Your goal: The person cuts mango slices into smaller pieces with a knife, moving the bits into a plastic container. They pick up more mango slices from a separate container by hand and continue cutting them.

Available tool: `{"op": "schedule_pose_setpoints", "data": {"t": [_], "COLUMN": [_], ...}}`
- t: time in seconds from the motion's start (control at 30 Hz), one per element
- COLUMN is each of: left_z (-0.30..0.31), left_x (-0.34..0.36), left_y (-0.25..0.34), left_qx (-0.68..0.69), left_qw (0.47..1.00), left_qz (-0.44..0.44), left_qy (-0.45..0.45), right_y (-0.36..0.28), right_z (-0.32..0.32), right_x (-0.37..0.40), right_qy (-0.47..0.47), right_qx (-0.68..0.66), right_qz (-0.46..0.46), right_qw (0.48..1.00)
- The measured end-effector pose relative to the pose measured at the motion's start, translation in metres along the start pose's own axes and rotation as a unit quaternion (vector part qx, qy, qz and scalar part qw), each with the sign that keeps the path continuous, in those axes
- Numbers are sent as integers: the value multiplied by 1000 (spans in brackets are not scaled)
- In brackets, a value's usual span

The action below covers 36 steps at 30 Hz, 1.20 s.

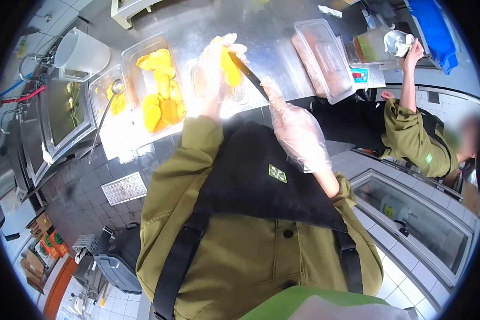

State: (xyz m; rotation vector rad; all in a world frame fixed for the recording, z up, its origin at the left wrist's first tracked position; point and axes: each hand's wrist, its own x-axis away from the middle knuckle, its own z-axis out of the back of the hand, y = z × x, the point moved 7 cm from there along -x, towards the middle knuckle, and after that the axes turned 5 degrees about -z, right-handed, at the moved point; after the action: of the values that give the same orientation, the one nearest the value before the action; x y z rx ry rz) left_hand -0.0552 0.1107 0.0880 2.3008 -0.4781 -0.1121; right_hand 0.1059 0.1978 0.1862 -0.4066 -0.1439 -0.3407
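In a clear plastic glove, my left hand (212, 80) holds a yellow-orange mango piece (230, 70) above a clear container (239, 95); glare washes out part of the fingers. My right hand (300, 130), also gloved, is closed around the handle of a knife (249, 73). Its dark blade points up and left, against or very near the mango piece. Left of my hands, a clear tub (127, 64) holds several peeled mango pieces (164, 104). Beside it stands a smaller container (94, 85) with chopped mango (117, 103) and a long-handled ladle (104, 116).
A clear container (325, 45) stands to the right, near a scale (359, 76). A co-worker's hand (412, 57) holds a white item (398, 42) beside a blue bin (437, 37). A white bucket (85, 53) and a sink (64, 120) are on the left.
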Motion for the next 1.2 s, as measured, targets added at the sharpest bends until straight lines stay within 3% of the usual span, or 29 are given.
{"op": "schedule_pose_setpoints", "data": {"t": [0.07,0.2,0.3,0.4,0.5,0.6,0.77,0.9,1.0,1.1,1.2], "left_z": [0,7,16,25,23,15,11,10,12,5,-3], "left_x": [0,-4,-14,-17,-12,-10,-11,-11,-13,-11,-3], "left_y": [3,4,-11,-22,-26,-44,-44,-38,-34,-31,-24], "left_qx": [-25,-25,60,116,107,160,69,35,-105,-107,-125], "left_qw": [999,999,997,990,993,981,995,998,993,994,992], "left_qz": [13,15,38,69,45,104,68,50,46,7,24], "left_qy": [41,29,-8,28,9,-35,3,6,8,-2,-23], "right_y": [5,9,19,16,2,-2,-2,-2,2,8,9], "right_z": [-7,-12,-20,-6,2,-4,-9,-10,-7,3,4], "right_x": [1,7,9,9,6,0,-1,-1,-3,-2,-5], "right_qy": [-12,-55,-61,-58,-30,-12,61,46,48,49,-18], "right_qx": [2,14,5,0,-31,-36,-54,-39,-44,-64,-67], "right_qz": [6,4,36,-20,-20,-13,34,39,42,35,35], "right_qw": [1000,998,997,998,999,999,996,997,997,996,997]}}
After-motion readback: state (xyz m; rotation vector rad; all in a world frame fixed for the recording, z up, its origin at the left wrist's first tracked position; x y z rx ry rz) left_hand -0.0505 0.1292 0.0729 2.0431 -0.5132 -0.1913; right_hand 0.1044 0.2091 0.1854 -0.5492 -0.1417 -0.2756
